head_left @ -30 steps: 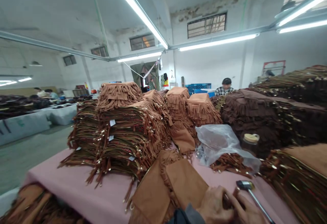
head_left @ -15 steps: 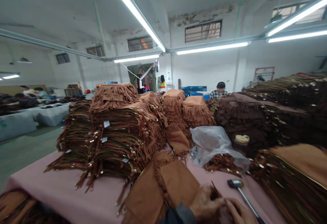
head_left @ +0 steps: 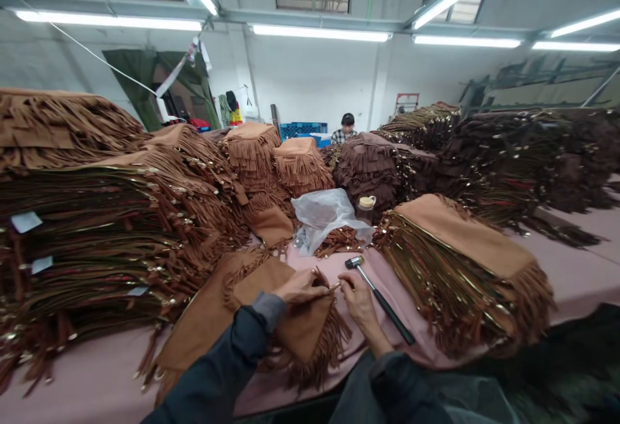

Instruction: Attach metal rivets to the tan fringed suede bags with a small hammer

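A tan suede fringed bag (head_left: 290, 327) lies on the pink table (head_left: 87, 379) right in front of me. My left hand (head_left: 301, 285) rests on the bag's top edge, fingers pinched on a small piece there. My right hand (head_left: 357, 301) meets it from the right, pinching the same spot; the piece itself is too small to make out. A hammer (head_left: 380, 298) with a metal head and black handle lies on the table just right of my right hand, not held.
Tall stacks of tan fringed bags (head_left: 97, 217) fill the left, dark brown stacks (head_left: 508, 159) the right, and a lower stack (head_left: 465, 262) sits close on my right. A clear plastic bag (head_left: 324, 214) and a jar (head_left: 367, 208) lie behind the hammer. A person (head_left: 346, 128) sits at the far end.
The view has dropped and swung right, so both hands and forearms now show fully. My hands stay together on the bag's edge; the hammer has not moved.
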{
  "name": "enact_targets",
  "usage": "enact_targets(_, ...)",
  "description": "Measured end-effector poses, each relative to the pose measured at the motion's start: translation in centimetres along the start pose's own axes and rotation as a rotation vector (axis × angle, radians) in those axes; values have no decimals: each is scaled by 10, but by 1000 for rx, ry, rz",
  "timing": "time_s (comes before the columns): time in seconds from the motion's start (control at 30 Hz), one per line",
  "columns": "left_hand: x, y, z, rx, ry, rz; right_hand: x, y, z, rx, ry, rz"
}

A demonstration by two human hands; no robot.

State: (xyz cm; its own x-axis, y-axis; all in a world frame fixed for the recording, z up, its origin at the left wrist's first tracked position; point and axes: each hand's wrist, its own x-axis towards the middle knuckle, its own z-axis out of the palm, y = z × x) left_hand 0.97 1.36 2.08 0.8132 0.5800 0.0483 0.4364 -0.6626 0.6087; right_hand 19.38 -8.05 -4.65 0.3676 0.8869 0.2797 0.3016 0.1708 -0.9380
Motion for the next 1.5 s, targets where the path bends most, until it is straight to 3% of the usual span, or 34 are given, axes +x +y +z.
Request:
enact_targets(0.23, 0, -2, 4, 108, 131, -49, 11, -4, 6, 28, 12, -57)
enact_targets(0.37, -5, 3, 14, 225, 230, -83, 4, -19, 5, -176, 59, -214)
enact_targets(0.47, -9, 9, 21, 278, 269, -81, -3, -31, 7, -209, -65, -281)
enact_targets(0.53, -11, 12, 25, 299, 296, -62, -5, -33, 9, -138, -133, -246)
enact_targets(0.7, -16, 18, 33, 385, 372, -5, -5, -27, 11, 66, -124, -57)
enact_targets(0.77, -18, 20, 36, 422, 376, -3, -5, -25, 10, 81, -131, -37)
enact_targets(0.97, -22, 24, 40, 460, 359, 16, 0, -12, -1, -57, 48, -38)
enact_targets(1.2, -24, 23, 41, 532, 339, 64, -2, -12, -2, 7, -98, -93)
enact_targets(1.5, -28, 25, 50, 775, 366, 179, -8, -6, -3, -207, -183, -122)
